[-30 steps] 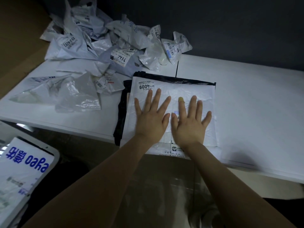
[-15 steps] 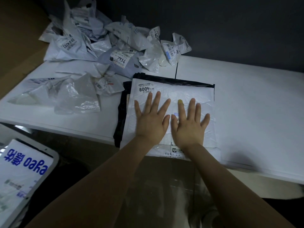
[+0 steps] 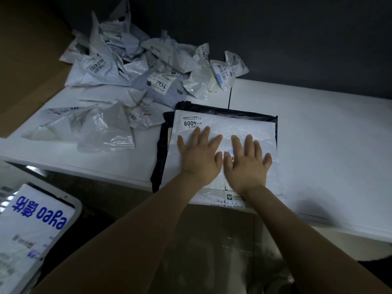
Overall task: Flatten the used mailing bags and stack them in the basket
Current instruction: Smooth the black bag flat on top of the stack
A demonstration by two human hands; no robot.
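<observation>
Head view. Both hands lie on the top white mailing bag (image 3: 244, 126), which sits at the near edge of the desk (image 3: 318, 145), roughly mid-length. The left hand (image 3: 199, 158) and right hand (image 3: 246, 164) are side by side, thumbs almost touching, fingers straight and slightly spread. They press palm-down and grasp nothing. Under the white bag lie a black bag (image 3: 162, 145) and at least one more white bag, whose printed edge overhangs the desk's near edge.

Progress – early to middle, as a judgement. A few bags are flattened and stacked on the desk. One flat printed bag (image 3: 36, 219) already lies in the basket (image 3: 73, 201), below the desk's near left corner. A large pile of crumpled bags (image 3: 127, 66) remains at the far left corner, with loose ones spreading toward the near left edge. Remaining work: finish pressing this bag, transfer the stack to the basket, then process the pile.

Change from the earlier frames – minimal. Both hands keep the same position on the bag and the same flat posture. The bags have not moved, and only the camera angle has shifted slightly.
</observation>
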